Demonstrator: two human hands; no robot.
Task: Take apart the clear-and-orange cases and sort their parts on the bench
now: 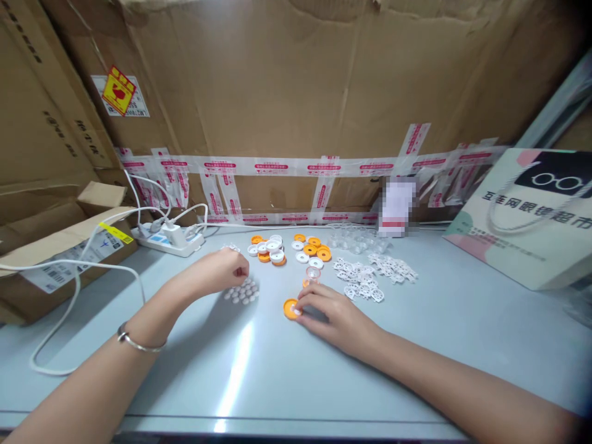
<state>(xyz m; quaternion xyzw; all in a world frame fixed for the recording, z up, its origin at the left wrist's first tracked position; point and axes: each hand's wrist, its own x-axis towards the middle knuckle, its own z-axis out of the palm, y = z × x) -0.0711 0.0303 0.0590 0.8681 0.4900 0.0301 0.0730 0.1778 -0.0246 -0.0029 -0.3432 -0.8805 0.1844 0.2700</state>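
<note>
My right hand (330,311) has its thumb and fingers closed at the right edge of an orange round cap (290,306) lying on the table. A small whitish piece (296,311) shows inside that cap by the fingertips. Just behind these fingers is a clear round part (313,273) with a reddish rim, beside another orange piece partly hidden by the hand. My left hand (224,268) hovers, fingers curled together, over a group of small pale discs (243,292). Whatever its fingertips may hold is hidden.
Orange and white caps (272,246) sit in two clusters farther back. To their right are clear cups (358,239) and white cut-out wheels (363,280). A power strip (178,242) with cables and an open carton (65,265) stand left, a paper bag (522,228) right.
</note>
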